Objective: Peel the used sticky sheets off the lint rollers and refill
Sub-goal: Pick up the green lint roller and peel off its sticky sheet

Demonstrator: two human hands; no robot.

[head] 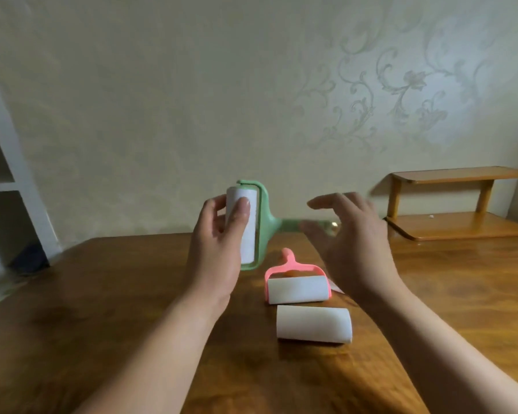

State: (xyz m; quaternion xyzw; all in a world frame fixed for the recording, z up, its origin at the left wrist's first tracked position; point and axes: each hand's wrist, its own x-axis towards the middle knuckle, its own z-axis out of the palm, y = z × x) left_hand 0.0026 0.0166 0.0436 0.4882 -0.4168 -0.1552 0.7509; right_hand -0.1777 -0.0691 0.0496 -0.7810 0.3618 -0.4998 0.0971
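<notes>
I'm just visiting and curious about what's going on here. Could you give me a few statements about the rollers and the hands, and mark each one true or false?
1. The left hand holds the green lint roller up off the table. True.
2. The right hand grips the pink lint roller. False: that hand is open in the air, and the pink roller lies on the table untouched.
3. A loose white roll lies on the table nearer the person than the pink roller. True.
4. The green roller's frame has no roll in it. False: a white roll sits in it, under the left hand's fingers.
5. The wooden shelf stands at the left. False: it is at the right.
</notes>
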